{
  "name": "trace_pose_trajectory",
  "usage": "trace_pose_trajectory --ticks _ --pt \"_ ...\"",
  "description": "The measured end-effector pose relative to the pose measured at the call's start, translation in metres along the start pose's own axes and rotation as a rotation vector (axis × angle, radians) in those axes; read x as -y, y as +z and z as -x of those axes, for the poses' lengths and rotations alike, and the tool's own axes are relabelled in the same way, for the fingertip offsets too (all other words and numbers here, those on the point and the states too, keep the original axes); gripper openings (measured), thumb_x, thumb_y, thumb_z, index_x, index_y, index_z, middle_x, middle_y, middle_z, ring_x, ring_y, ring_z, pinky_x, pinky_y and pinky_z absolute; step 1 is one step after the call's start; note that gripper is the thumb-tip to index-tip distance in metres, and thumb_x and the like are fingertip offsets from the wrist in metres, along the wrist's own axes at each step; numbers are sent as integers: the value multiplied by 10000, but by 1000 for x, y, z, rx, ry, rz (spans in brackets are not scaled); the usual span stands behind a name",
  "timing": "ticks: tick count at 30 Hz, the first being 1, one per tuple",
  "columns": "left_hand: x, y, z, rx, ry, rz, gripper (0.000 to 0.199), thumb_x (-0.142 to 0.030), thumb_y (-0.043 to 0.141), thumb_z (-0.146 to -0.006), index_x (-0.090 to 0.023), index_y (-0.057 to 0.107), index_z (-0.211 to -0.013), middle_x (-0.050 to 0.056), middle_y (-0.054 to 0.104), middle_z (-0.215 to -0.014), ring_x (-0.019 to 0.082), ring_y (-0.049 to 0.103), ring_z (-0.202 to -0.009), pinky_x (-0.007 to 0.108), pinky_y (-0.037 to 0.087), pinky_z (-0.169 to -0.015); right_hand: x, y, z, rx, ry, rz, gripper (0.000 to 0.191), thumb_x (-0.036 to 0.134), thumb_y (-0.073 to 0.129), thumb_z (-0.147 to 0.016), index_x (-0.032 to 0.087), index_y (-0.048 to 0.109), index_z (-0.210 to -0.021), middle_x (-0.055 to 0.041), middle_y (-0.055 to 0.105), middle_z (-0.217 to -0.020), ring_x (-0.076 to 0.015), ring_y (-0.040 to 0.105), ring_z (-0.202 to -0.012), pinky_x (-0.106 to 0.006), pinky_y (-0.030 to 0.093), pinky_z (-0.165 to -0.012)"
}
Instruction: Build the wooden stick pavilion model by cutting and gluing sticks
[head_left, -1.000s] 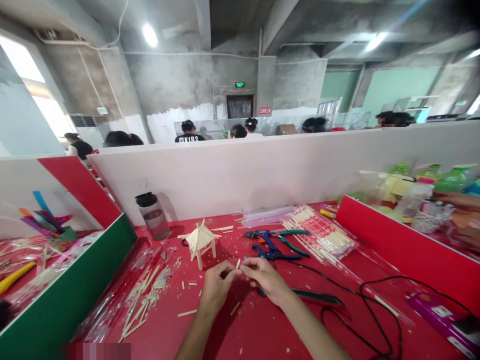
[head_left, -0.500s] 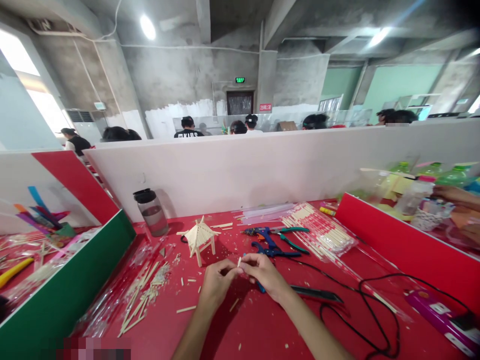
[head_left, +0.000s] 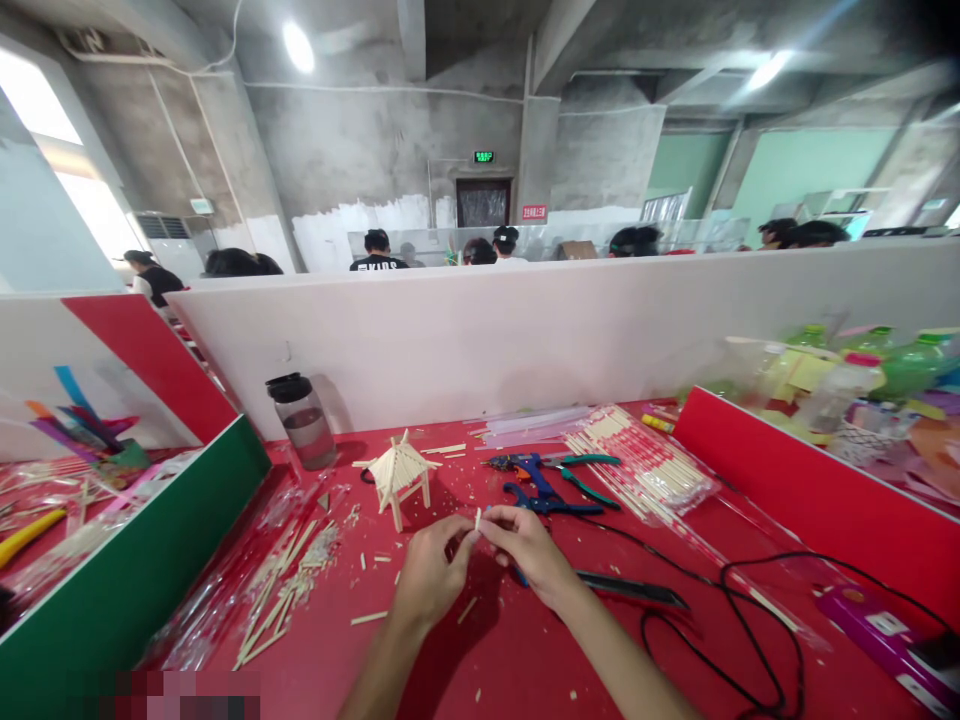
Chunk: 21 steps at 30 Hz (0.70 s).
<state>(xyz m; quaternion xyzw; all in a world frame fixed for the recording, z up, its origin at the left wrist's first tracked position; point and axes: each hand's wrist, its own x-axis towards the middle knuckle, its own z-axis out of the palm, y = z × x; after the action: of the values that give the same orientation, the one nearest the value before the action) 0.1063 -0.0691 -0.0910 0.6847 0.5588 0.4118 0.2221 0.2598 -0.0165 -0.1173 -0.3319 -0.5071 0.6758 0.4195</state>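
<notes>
Between the fingertips of my left hand [head_left: 436,568] and my right hand [head_left: 528,550], a short pale wooden stick [head_left: 478,519] is pinched and held upright above the red tabletop. Both hands are closed on it. Just beyond my left hand stands a small pavilion-like model [head_left: 403,478] built of wooden sticks, with a peaked roof and legs. Past my right hand lie a blue glue gun [head_left: 536,485] and green-handled pliers [head_left: 589,475]. A black utility knife [head_left: 634,588] rests beside my right forearm. Something blue under my right hand is mostly hidden.
Cut sticks [head_left: 274,615] and plastic wrapping [head_left: 217,590] lie at left, near a water bottle [head_left: 306,425]. Bundled sticks [head_left: 649,460] sit at right. A black cable [head_left: 724,590] loops towards a purple power strip [head_left: 874,635]. Green [head_left: 142,545] and red [head_left: 810,470] dividers flank the table.
My hands stay nearly in place, with the stick shifted very slightly between the fingertips. Another person's arm at the far right has left the view.
</notes>
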Motion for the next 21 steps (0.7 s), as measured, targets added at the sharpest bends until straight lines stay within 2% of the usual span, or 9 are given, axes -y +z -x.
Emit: trace_pose_trajectory --ticks 3,8,21 --pt "-3 -1 1 13 33 -45 264 -288 451 -924 -184 681 -850 46 713 -830 166 632 -756 247 436 -718 -3 -2 -1 -11 6 -15 365 472 789 -681 144 663 -778 39 545 -593 -70 422 -495 -203 318 -458" --pt "2 2 2 4 59 -163 237 -235 425 -919 -188 655 -888 45 693 -822 154 606 -708 239 420 -676 -6 1 -1 -35 35 -56 369 466 795 -674 143 675 -804 39 530 -619 -70 425 -519 -194 314 -452" --pt "6 2 4 -25 120 -339 221 -239 436 -921 -195 652 -911 42 695 -804 153 641 -718 229 418 -659 -2 11 3 -69 30 -115 412 504 803 -646 145 668 -797 30 534 -611 -85 447 -541 -197 305 -451"
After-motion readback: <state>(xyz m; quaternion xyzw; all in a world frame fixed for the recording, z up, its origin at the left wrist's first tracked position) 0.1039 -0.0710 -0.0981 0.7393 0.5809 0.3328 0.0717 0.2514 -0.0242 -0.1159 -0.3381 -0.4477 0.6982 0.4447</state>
